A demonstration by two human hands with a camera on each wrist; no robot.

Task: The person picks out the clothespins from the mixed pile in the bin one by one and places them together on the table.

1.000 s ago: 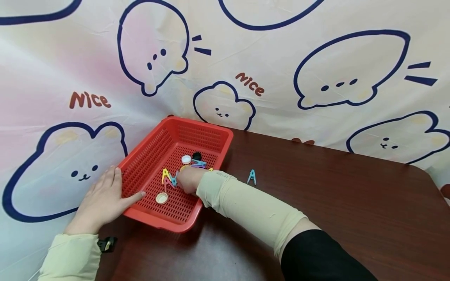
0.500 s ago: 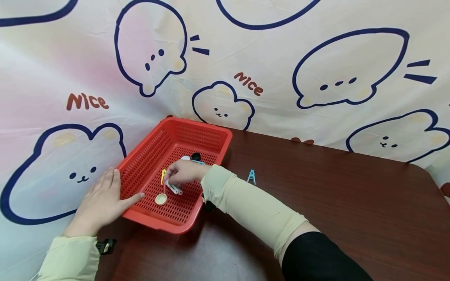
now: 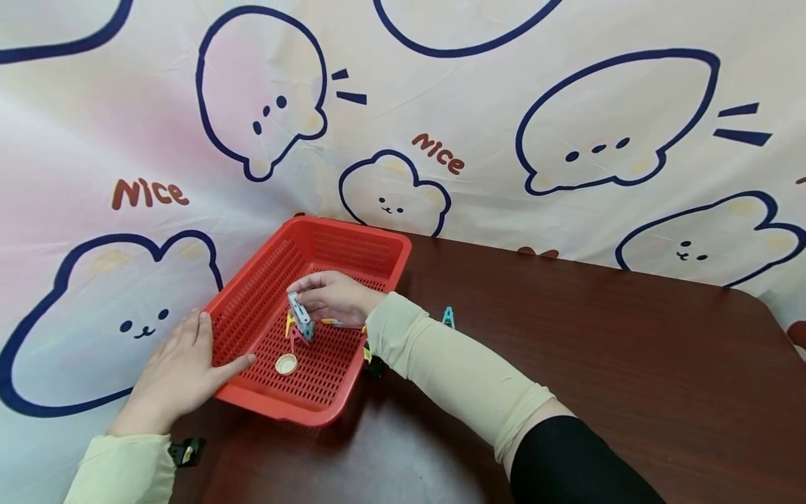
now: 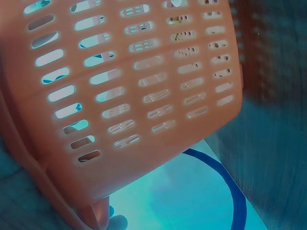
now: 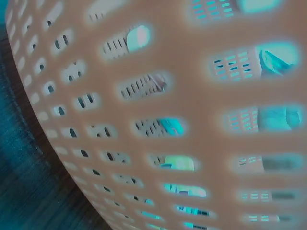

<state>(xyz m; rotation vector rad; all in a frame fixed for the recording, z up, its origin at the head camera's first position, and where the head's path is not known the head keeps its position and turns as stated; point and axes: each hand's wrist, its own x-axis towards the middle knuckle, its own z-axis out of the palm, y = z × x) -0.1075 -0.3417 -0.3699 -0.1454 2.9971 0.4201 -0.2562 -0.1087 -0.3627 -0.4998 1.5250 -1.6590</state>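
Note:
My right hand [image 3: 332, 297] is over the red plastic basket [image 3: 313, 413], pinching a slim pale grey nail clipper [image 3: 299, 309] between thumb and fingers. Below it on the basket floor lie a yellow clothespin [image 3: 290, 325], a pink clothespin [image 3: 298, 338] and a cream bottle cap [image 3: 286, 364]. A blue clothespin [image 3: 308, 330] sits close under the nail clipper. My left hand [image 3: 179, 371] holds the basket's near left corner, thumb over the rim and fingers along the outer side. The right hand hides part of the basket floor. Both wrist views mostly show the slotted basket wall [image 4: 158, 177].
The basket stands on a dark brown table [image 3: 567, 350], against a fabric backdrop [image 3: 478, 84] with bear drawings. Another blue clothespin [image 3: 448, 317] is on the table to the right of the basket, beyond my right forearm.
My right hand has come up from among the small things on the basket floor with the nail clipper. The left hand stays on the basket corner.

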